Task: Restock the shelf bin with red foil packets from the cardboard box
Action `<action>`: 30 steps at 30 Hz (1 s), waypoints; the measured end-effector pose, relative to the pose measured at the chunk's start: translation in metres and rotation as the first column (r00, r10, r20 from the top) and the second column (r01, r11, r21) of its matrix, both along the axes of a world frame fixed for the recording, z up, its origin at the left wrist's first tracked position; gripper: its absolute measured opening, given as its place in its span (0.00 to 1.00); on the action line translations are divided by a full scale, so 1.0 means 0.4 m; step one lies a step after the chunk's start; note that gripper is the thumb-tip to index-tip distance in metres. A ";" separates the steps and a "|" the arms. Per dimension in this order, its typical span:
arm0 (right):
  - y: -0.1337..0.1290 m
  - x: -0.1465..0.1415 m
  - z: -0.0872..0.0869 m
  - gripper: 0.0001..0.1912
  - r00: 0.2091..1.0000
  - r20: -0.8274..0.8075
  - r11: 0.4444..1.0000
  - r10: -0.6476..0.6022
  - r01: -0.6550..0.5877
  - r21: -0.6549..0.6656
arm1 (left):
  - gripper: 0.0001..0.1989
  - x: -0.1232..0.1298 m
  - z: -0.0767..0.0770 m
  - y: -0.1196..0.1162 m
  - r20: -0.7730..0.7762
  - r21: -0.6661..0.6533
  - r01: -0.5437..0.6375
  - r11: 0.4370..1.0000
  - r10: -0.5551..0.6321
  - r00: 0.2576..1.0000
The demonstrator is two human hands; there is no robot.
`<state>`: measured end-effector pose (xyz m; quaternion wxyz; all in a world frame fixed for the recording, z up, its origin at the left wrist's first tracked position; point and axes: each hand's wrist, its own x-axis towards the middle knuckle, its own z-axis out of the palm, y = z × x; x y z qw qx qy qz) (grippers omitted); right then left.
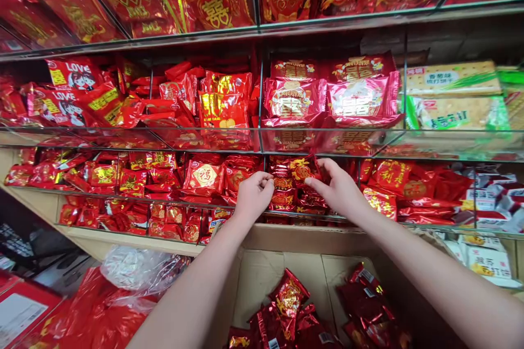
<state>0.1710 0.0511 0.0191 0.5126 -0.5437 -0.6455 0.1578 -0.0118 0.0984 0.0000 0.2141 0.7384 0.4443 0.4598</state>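
Red and gold packets [283, 188] stand stacked in a middle compartment of the lower shelf. At their left edge is my left hand [254, 195], its fingers curled together; whatever is between them is too small to make out. My right hand [338, 188] reaches in from the right, thumb and fingers on either side of a red packet [302, 170] with gold print. Below both hands, a cardboard box [282, 237] holds more loose dark red packets [289, 297].
Glass shelves [204, 140] with dividers hold red packets above and beside my hands. Green and white biscuit packs [454, 112] lie at the right. A red bag [94, 305] with clear plastic [135, 267] sits at the lower left.
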 end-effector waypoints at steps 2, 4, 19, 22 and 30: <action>0.005 -0.012 0.007 0.15 0.997 0.071 0.999 -0.041 0.040 0.010 | 0.09 0.003 -0.002 -0.002 -0.013 0.017 0.007 1.000 -0.006 1.000; 0.003 -0.019 0.000 0.16 0.997 0.056 0.999 -0.047 0.048 -0.005 | 0.09 0.002 -0.003 -0.003 -0.031 0.034 0.012 0.999 -0.011 0.999; 0.141 -0.093 0.003 0.10 0.946 -0.010 0.943 -0.323 0.323 0.079 | 0.09 0.003 -0.010 -0.001 -0.162 0.116 0.000 0.993 0.019 0.987; 0.153 -0.103 -0.001 0.14 0.865 0.184 0.884 -0.467 0.458 0.088 | 0.09 0.004 -0.008 -0.004 -0.189 0.127 -0.005 0.992 0.029 0.982; 0.168 -0.093 -0.009 0.18 0.685 0.488 0.829 -0.541 0.531 0.173 | 0.12 0.006 0.000 -0.015 -0.356 0.231 -0.001 0.973 0.085 0.930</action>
